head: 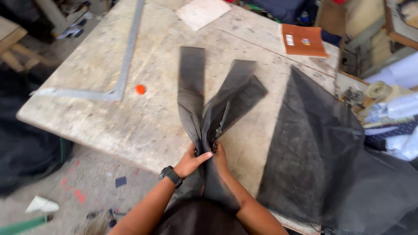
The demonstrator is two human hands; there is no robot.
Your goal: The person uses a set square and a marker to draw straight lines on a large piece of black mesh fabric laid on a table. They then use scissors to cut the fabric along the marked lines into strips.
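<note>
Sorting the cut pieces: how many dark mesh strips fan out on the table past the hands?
3: one strip at left pointing up, two overlapping strips angling right. More may hide beneath. The large mesh sheet lies apart.

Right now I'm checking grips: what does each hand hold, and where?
Right hand holds scissors by the handles; left hand pinches the black mesh strips at their near end.

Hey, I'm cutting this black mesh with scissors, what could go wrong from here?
1. The left hand pinches the mesh strips right beside the scissors in the right hand, so a finger might get nicked.
2. The strips overlap, so the blades may catch an extra layer.
3. The big mesh sheet hangs over the table edge and might slide off.
</note>
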